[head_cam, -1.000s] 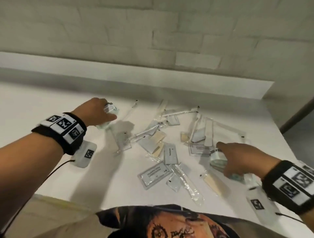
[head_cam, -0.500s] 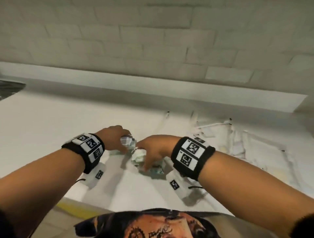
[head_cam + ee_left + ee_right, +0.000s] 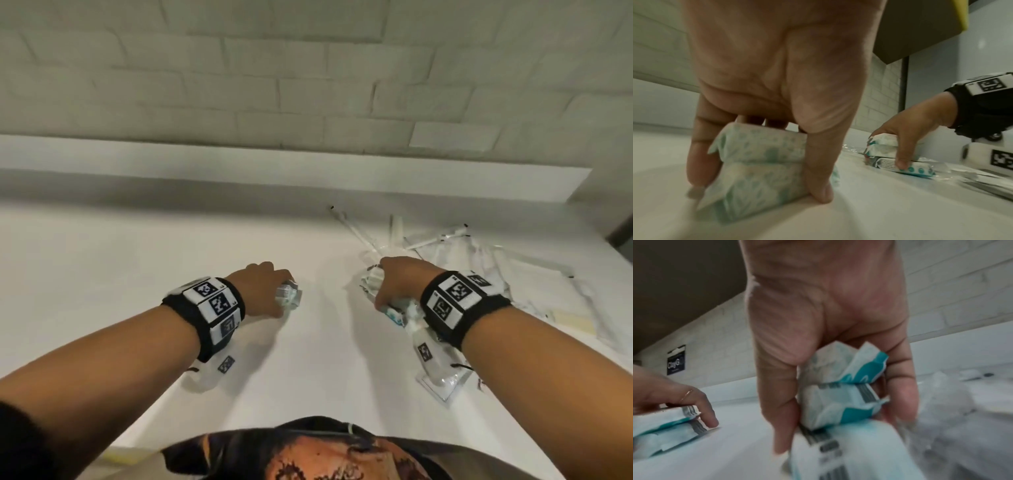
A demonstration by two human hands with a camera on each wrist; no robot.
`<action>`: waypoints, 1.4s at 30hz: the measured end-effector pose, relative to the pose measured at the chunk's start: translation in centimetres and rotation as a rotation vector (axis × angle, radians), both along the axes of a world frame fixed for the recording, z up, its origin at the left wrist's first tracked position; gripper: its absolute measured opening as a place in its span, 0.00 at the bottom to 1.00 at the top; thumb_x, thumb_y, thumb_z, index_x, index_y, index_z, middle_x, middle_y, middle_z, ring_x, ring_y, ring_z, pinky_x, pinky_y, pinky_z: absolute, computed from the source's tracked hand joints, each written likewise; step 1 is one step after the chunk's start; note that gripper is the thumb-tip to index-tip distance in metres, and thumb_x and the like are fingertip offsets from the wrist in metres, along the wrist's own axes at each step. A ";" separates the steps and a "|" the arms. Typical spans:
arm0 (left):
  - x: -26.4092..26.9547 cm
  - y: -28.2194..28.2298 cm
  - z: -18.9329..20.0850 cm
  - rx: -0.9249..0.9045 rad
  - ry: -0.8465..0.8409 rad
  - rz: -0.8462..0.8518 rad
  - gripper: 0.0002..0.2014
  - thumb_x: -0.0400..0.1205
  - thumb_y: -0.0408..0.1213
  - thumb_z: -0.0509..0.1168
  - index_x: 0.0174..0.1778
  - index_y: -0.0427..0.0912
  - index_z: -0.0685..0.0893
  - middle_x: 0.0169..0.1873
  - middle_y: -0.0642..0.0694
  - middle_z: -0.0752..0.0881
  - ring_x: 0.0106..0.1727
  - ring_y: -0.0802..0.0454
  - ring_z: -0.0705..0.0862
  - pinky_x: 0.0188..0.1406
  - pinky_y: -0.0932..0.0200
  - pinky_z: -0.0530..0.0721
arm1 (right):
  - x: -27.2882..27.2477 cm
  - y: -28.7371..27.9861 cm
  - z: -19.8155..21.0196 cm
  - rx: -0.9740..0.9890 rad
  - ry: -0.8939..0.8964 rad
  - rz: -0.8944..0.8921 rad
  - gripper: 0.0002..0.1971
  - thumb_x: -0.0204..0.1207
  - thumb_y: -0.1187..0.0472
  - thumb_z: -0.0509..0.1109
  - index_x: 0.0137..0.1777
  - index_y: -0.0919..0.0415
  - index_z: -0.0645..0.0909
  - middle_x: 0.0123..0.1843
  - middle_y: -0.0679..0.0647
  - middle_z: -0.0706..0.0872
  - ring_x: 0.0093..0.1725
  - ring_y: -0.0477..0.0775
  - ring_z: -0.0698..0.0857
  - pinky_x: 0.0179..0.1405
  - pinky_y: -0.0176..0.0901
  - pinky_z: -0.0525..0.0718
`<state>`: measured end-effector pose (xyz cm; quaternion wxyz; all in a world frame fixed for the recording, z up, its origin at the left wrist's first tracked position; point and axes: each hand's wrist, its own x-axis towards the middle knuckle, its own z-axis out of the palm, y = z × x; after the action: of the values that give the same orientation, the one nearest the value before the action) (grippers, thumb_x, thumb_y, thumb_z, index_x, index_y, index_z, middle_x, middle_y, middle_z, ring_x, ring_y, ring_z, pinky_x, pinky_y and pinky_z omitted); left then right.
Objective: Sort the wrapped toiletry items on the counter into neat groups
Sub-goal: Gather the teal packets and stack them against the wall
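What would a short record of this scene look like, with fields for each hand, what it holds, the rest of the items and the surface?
left hand: left hand grips two stacked teal-patterned wrapped packets, set down on the counter
right hand: right hand grips a stack of three teal-and-white wrapped packets
unsorted pile: clear-wrapped long items and flat sachets, beyond and right of the right hand
surface: white counter
backdrop: pale brick wall

The right hand (image 3: 828, 337) grips a stack of teal-and-white wrapped packets (image 3: 840, 395) between thumb and fingers, its lowest packet blurred. At left, the left hand (image 3: 674, 395) holds two similar packets (image 3: 668, 423) on the white surface (image 3: 735, 451). Crinkled clear wrappers (image 3: 945, 402) lie right.
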<state>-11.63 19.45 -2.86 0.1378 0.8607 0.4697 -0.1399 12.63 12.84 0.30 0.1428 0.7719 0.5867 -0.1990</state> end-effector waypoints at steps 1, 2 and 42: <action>0.8 -0.1 0.1 -0.007 -0.006 -0.022 0.31 0.71 0.47 0.69 0.71 0.57 0.71 0.58 0.46 0.77 0.58 0.45 0.79 0.53 0.56 0.78 | 0.4 0.0 0.1 -0.015 -0.012 0.003 0.37 0.59 0.46 0.79 0.69 0.54 0.72 0.53 0.49 0.83 0.49 0.53 0.83 0.46 0.46 0.85; 1.7 -0.1 0.1 -0.017 -0.013 -0.046 0.31 0.70 0.48 0.70 0.71 0.56 0.72 0.58 0.46 0.77 0.57 0.46 0.79 0.52 0.56 0.78 | 0.7 0.2 0.3 -0.023 -0.031 0.010 0.40 0.58 0.40 0.79 0.69 0.52 0.72 0.57 0.49 0.83 0.52 0.54 0.83 0.51 0.48 0.84; -0.2 5.5 0.0 -0.098 -0.275 0.153 0.17 0.81 0.40 0.67 0.67 0.50 0.83 0.62 0.51 0.86 0.60 0.53 0.82 0.58 0.59 0.78 | -5.2 4.8 -0.2 0.311 0.168 0.211 0.12 0.75 0.53 0.71 0.59 0.48 0.82 0.58 0.47 0.82 0.53 0.50 0.81 0.54 0.47 0.83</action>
<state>-11.82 24.92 -2.83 0.2530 0.8258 0.5030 -0.0326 7.41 17.63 0.09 -0.0078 0.6995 0.6978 -0.1537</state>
